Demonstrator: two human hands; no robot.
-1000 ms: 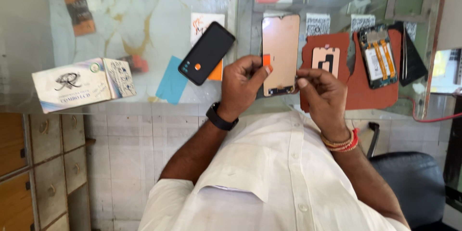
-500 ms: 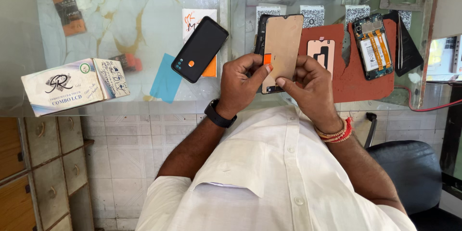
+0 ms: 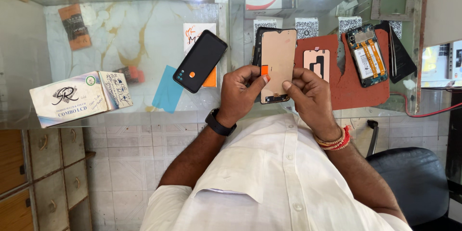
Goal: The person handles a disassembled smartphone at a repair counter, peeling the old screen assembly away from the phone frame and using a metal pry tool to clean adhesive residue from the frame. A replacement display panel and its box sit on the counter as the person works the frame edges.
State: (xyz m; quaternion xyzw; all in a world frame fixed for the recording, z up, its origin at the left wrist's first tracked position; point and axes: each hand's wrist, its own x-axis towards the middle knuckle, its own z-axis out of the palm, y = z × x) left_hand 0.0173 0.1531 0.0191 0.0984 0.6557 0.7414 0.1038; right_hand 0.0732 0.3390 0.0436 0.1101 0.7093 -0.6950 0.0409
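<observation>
Glossy glass counter (image 3: 120, 67), matt copper-backed screen (image 3: 277, 57).

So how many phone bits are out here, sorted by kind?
Display panel held in both hands: 1
Black back cover: 1
Opened phone body: 1
Small pale frame part: 1
Cardboard box: 1
Total: 5

The tan screen panel (image 3: 276, 65) has been lifted off the counter and is now held up by both hands. The right hand (image 3: 310, 97) has been moved over from the red mat (image 3: 358, 91).
</observation>
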